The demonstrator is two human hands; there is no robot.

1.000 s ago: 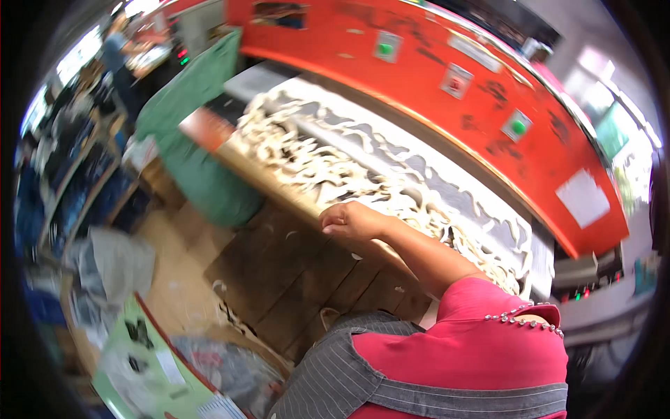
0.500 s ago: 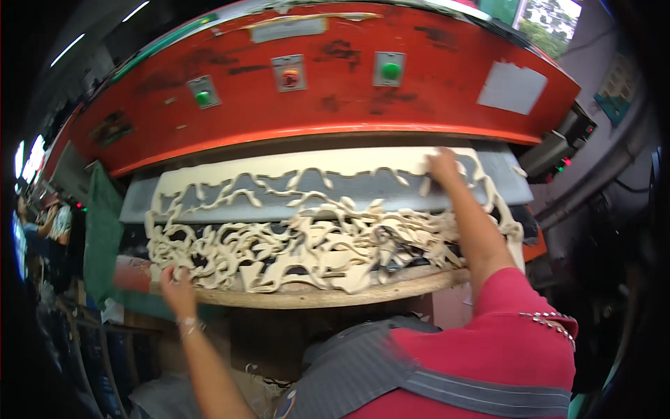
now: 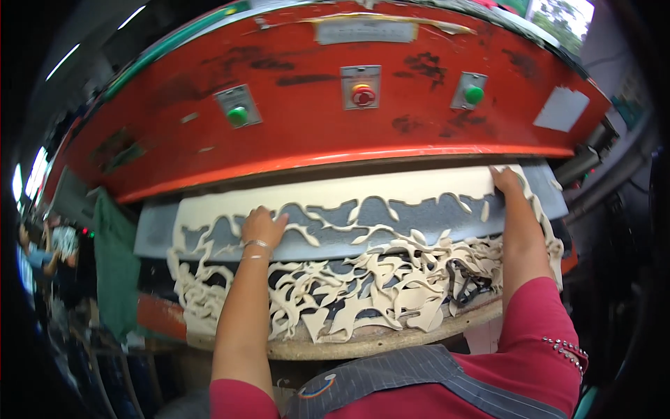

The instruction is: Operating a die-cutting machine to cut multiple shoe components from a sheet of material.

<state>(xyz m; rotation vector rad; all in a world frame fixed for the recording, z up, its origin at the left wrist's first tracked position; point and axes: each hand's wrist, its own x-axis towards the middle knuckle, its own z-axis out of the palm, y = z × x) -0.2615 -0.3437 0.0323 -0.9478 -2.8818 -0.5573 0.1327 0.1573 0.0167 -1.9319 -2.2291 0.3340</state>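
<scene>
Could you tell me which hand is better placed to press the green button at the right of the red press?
Probably the right hand: it rests at the cream sheet's far right corner, almost below that green button; the left hand lies farther left.

The red press head [image 3: 335, 133] hangs low over the cream sheet [image 3: 363, 192], leaving a narrow slot.

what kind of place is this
Likely a factory cutting floor: a big red press with push buttons, and both hands on a cream sheet full of cut-out holes.

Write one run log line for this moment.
left hand: flat on cream sheet | right hand: on sheet's far right | cut-out scrap web: hangs in front
</scene>
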